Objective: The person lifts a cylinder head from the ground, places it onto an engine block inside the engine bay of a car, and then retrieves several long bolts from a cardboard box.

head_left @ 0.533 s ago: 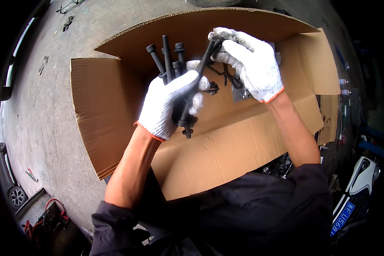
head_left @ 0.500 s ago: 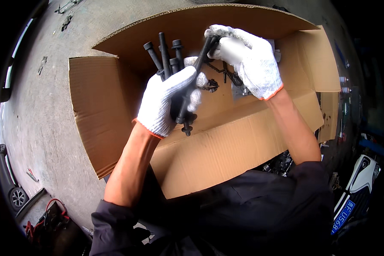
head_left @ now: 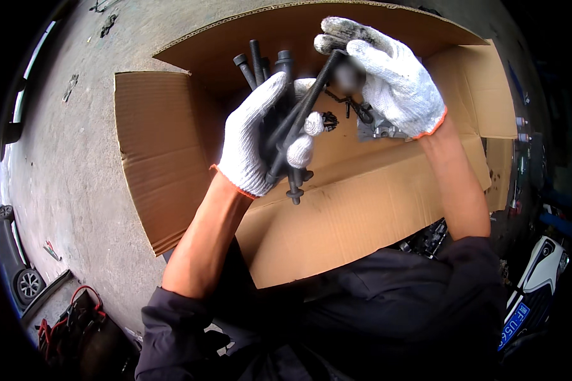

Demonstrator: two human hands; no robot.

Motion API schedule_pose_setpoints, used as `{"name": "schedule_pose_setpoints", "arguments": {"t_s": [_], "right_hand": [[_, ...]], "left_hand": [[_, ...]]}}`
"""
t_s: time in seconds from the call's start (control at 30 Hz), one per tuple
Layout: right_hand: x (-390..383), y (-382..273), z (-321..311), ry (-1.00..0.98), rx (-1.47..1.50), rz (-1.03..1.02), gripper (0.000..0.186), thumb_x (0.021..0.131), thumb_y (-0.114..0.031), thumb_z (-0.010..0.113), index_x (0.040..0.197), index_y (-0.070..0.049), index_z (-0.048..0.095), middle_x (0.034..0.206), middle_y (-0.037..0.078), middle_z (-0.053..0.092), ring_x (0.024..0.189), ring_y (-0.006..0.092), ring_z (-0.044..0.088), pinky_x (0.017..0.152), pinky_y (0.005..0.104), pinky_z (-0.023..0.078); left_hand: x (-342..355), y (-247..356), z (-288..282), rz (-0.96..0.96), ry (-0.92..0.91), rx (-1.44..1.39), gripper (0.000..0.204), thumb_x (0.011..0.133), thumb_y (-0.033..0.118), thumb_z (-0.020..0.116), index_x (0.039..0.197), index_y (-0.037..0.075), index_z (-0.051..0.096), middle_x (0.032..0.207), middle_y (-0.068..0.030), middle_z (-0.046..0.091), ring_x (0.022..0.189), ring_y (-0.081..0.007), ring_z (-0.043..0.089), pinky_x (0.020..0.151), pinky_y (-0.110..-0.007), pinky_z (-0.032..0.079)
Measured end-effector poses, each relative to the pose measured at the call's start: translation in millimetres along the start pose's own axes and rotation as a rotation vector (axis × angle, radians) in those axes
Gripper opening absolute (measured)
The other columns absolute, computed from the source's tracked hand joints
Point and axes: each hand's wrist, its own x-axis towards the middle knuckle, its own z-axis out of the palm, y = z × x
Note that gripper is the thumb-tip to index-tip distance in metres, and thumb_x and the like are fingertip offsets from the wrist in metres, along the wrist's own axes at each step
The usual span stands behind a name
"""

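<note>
My left hand (head_left: 241,152), in a white knit glove with an orange cuff edge, is wrapped around a bundle of long black bolts (head_left: 285,63). Their heads and threaded ends stick out above and below the fist at different angles. One threaded bolt (head_left: 321,79) slants up to the right, its end close by my right hand (head_left: 397,82). That hand wears a matching glove with blackened fingertips; its fingers are stretched out and the thumb stands apart from them. Whether it still touches the bolt's end I cannot tell. Both hands are above an open cardboard box (head_left: 362,209).
Inside the box lie dark metal parts (head_left: 359,111) and a clear plastic bag (head_left: 381,130) with metallic pieces. Its flaps stand out on all sides. More dark parts (head_left: 426,238) lie by the near flap. A car (head_left: 19,267) is at far left, a white vehicle (head_left: 540,267) at right.
My right hand's fingers have straightened away from the slanting bolt's upper end. The bolt now leans further right, within the left hand's bundle. Both hands sit slightly further right in view.
</note>
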Motion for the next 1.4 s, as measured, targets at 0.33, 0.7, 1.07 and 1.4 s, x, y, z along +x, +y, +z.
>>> {"name": "schedule_pose_setpoints", "arguments": {"t_s": [0.33,0.7,1.07,1.4], "right_hand": [[16,-71,60,0.055,-0.548,-0.113,0.041,0.102,-0.006,0.058,0.143,0.0,0.052,0.124,0.019,0.069,0.113,0.0255,0.067,0.095,0.031,0.055],[21,-79,74,0.275,-0.365,-0.368,0.039,0.103,-0.012,0.06,0.137,0.006,0.053,0.108,0.011,0.072,0.095,0.0128,0.068,0.079,0.0231,0.053],[30,-140,80,0.18,-0.291,-0.814,0.032,0.105,-0.016,0.058,0.13,0.004,0.057,0.098,0.008,0.068,0.082,0.0149,0.065,0.076,0.0282,0.054],[9,-121,93,0.419,-0.501,-0.536,0.027,0.103,-0.01,0.059,0.125,0.006,0.06,0.096,0.012,0.07,0.08,0.0201,0.068,0.071,0.0312,0.058]], "left_hand": [[-11,5,-18,-0.045,-0.356,-0.152,0.056,0.103,0.047,0.05,0.14,0.006,0.052,0.089,-0.0181,0.068,0.059,-0.0237,0.063,0.053,-0.033,0.051],[-35,15,-7,0.162,-0.308,0.092,0.04,0.088,0.018,0.077,0.119,0.0,0.059,0.076,-0.0101,0.065,0.053,-0.0158,0.058,0.049,-0.028,0.048],[-39,20,-10,0.22,-0.216,0.178,0.027,0.093,0.025,0.071,0.106,0.005,0.058,0.063,-0.0044,0.054,0.045,-0.0113,0.045,0.043,-0.027,0.036],[-39,20,-13,0.236,-0.157,-0.041,0.025,0.102,0.027,0.064,0.118,0.007,0.064,0.093,-0.0094,0.071,0.069,-0.0156,0.067,0.047,-0.022,0.049]]}}
